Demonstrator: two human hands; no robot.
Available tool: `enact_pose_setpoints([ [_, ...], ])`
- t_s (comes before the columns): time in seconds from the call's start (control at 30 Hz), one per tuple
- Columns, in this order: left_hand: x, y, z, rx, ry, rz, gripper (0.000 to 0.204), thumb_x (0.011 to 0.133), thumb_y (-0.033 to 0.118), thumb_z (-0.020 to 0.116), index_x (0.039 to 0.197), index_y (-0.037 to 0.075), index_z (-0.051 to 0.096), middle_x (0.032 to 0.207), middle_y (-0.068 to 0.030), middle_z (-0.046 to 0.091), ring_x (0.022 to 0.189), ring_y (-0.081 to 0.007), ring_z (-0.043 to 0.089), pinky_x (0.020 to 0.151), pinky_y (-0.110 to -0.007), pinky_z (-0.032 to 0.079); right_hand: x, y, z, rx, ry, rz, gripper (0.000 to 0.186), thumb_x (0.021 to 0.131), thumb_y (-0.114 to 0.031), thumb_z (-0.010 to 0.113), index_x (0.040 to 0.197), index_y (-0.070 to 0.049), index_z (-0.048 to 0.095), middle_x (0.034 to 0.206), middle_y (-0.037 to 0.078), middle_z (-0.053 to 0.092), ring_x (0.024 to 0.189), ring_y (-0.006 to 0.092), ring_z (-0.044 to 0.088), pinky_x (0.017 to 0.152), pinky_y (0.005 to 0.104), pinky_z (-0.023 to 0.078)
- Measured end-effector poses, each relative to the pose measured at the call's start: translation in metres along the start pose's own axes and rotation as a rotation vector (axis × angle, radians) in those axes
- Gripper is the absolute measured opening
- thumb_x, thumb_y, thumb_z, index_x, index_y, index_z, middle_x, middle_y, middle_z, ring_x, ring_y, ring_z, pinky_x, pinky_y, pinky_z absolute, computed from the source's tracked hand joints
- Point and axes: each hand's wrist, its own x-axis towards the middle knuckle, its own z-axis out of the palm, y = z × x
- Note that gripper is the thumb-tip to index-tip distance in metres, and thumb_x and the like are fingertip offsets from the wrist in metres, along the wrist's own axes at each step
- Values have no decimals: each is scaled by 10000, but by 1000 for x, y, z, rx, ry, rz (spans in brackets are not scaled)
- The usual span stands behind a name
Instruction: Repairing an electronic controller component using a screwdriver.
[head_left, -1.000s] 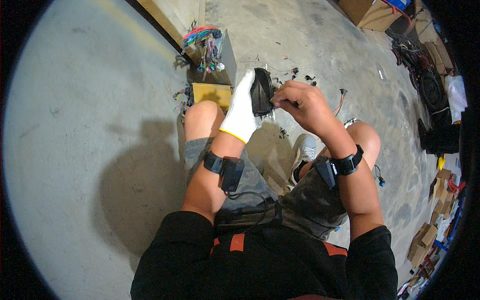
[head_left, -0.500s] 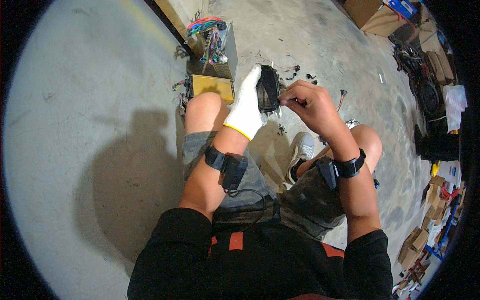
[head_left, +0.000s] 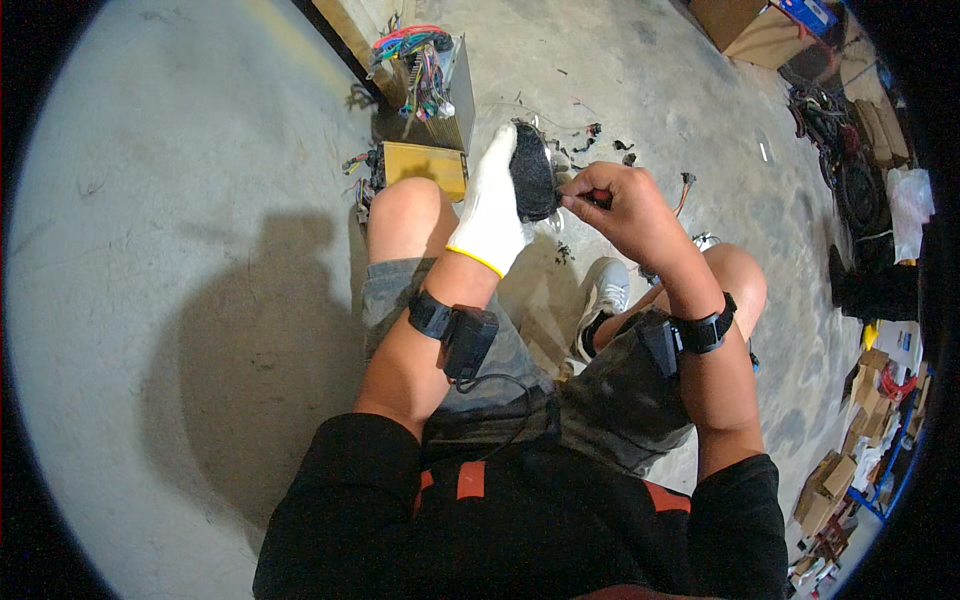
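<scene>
A white glove with a yellow cuff covers my left hand [head_left: 488, 203], which is closed round a black oval part [head_left: 535, 172]. The broad face turned up toward me looks matte and mesh-like. My bare right hand [head_left: 622, 205] is closed in a pinch at the right edge of that part. A bit of something red and dark shows inside its curled fingers, too small to name. Both hands are held out in front of my knees, above the concrete floor.
Beyond my left knee stand a metal box with bundled coloured wires [head_left: 428, 85] and a gold-coloured box [head_left: 425, 168]. Small black scraps [head_left: 592, 145] and a short connector lead [head_left: 684, 192] lie on the floor. Coiled cables [head_left: 855, 190] and cartons [head_left: 750, 30] line the right side.
The black part has tilted in my left hand, so its matte face shows instead of its glossy rim. My right fingers stay at its right edge, barely moved.
</scene>
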Motion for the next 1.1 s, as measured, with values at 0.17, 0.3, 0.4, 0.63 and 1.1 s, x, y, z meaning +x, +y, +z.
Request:
enact_pose_setpoints([
  [0.17, -2, 4, 2, 112, -16, 13, 270, 947, 446, 596, 922, 184, 656, 836, 16, 643, 737, -139, 619, 650, -284, 511, -1, -3, -2, -97, -6, -6, 162, 851, -175, 701, 940, -41, 728, 841, 168, 689, 753, 313, 679, 687, 380, 536],
  [0.3, 2, 1, 1, 157, 20, 61, 269, 946, 443, 598, 942, 184, 669, 850, 14, 652, 744, -138, 620, 655, -290, 515, -1, 0, 1, -112, -5, 26, 178, 852, -188, 698, 944, -38, 722, 856, 181, 689, 769, 327, 679, 702, 392, 537],
  [0.4, 10, 1, -12, -96, -399, -112, 282, 943, 445, 602, 968, 174, 676, 861, 12, 658, 746, -138, 621, 657, -290, 518, -1, -6, 1, -139, -18, 27, 178, 852, -193, 698, 934, -35, 714, 847, 179, 684, 776, 329, 676, 706, 399, 536],
  [0.63, -6, 3, 11, 155, -63, 21, 292, 958, 476, 561, 898, 197, 626, 789, 37, 559, 674, -114, 522, 574, -288, 431, -6, 2, 5, -285, 33, -162, 178, 841, -216, 693, 917, -57, 670, 850, 124, 640, 785, 345, 651, 683, 439, 525],
  [1.1, 1, 2, 1, 123, -131, -89, 265, 973, 428, 551, 865, 193, 611, 773, 47, 574, 656, -110, 544, 560, -268, 446, -10, 6, 7, -517, 28, -235, 122, 850, -203, 654, 925, -110, 675, 856, 93, 613, 779, 320, 650, 654, 429, 533],
])
